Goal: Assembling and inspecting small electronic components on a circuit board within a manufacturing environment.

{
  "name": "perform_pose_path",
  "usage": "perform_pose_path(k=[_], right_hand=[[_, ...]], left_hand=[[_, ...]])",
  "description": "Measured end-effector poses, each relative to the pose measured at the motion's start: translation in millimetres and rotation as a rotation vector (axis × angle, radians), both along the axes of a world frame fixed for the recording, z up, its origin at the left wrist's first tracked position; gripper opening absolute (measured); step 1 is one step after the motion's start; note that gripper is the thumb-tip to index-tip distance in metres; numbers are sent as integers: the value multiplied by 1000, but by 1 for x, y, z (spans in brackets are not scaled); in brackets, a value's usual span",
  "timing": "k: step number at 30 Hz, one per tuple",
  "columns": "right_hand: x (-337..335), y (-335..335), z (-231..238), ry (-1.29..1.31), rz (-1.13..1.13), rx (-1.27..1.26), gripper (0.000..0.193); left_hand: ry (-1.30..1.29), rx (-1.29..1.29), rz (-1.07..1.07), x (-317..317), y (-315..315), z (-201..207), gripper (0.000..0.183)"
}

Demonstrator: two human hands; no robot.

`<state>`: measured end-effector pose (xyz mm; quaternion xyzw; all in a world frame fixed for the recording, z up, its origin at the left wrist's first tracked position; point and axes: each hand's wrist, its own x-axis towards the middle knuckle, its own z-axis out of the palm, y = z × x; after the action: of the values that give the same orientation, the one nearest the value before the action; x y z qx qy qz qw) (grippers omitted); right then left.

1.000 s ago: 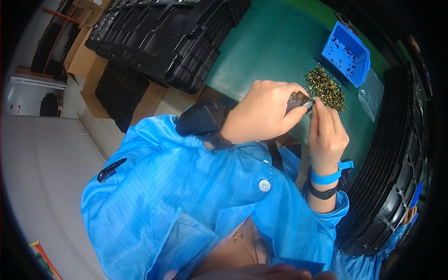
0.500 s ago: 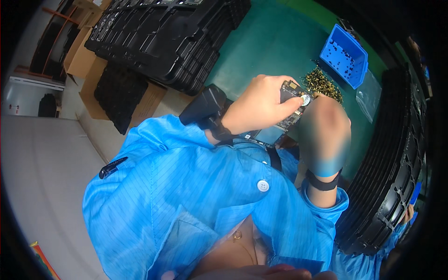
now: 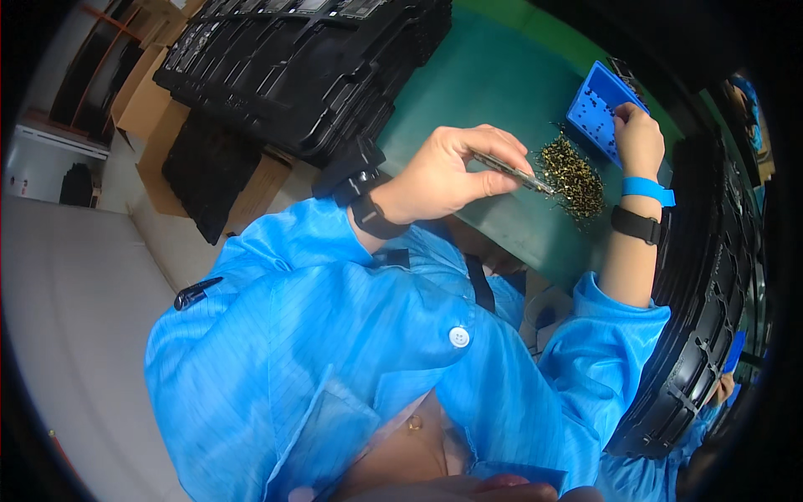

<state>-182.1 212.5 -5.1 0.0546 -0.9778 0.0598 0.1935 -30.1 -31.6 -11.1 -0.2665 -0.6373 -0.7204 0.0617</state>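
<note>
My left hand (image 3: 443,173) grips a circuit board (image 3: 512,171) between thumb and fingers, tilted so that it shows almost edge-on. The board hangs above the green table, its far end beside a heap of small gold-and-black parts (image 3: 574,177). Over to the right, my right hand (image 3: 641,144) reaches over the rim of a blue plastic bin (image 3: 590,107). Tiny black pieces lie scattered inside that bin. The fingers of my right hand are bent together, with the tips low in the bin; whatever they pinch is too small to make out.
Stacked black trays (image 3: 309,79) stand at the far left of the green table (image 3: 502,79). Another tall stack of black trays (image 3: 690,335) runs along the right side. An open cardboard box (image 3: 159,167) holds a black tray at left. Another person's hand (image 3: 724,388) shows at far right.
My right hand has left the board and moved far and right to the blue bin. My left hand has shifted slightly left and turned the board from face-up to nearly edge-on.
</note>
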Motion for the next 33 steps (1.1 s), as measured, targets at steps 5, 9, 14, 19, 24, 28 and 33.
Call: perform_pose_path(k=[5,9,14,19,24,28,33], right_hand=[[36,-4,8,-226,260,-562,30],[142,-36,9,-924,426,-1007,40],[191,-65,-27,-772,182,-2000,27],[192,-53,-46,-705,299,-1836,20],[192,-69,-41,-709,319,-1557,15],[181,-39,-36,-864,419,-1339,15],[161,5,-36,-36,80,-470,11]], left_hand=[[228,-43,-66,5,-13,4,7],[383,-249,-66,15,-14,12,14],[520,-496,-309,21,-1,0,27],[-170,-145,-358,8,-26,11,69],[-615,-27,-193,0,15,-9,45],[-588,-50,-139,-2,19,-13,30],[-614,-107,-94,2,14,-18,29]])
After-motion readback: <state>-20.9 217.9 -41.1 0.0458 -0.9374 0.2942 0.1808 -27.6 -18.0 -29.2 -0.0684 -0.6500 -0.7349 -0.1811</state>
